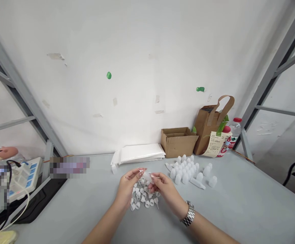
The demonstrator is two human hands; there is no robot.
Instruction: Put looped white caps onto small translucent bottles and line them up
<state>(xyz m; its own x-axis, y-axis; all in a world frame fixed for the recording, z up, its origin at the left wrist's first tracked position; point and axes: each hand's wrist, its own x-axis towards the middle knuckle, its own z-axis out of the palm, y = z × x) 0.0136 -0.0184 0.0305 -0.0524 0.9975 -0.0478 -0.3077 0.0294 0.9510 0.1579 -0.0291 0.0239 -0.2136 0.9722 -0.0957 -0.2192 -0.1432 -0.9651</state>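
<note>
Between both hands, above the table, is a small translucent white piece [146, 175], partly covered by fingers. My left hand [130, 183] pinches its left end with thumb and forefinger. The right end sits in the closed fingertips of my right hand [164, 187], whose wrist wears a metal watch [189, 214]. Just under the hands lies a loose pile of small white plastic caps [142, 196], some with thin stems; the hands hide part of it. To the right stands a group of frosted white dropper-like bottles [185, 171], and one lies on its side [197, 183].
Behind are a stack of white padded mailers [141, 153], an open cardboard box [180, 144], a paper bag [205, 130] and a clear bottle with a red cap [236, 128]. A power strip [32, 176] with cables and a black mat [39, 200] lie left.
</note>
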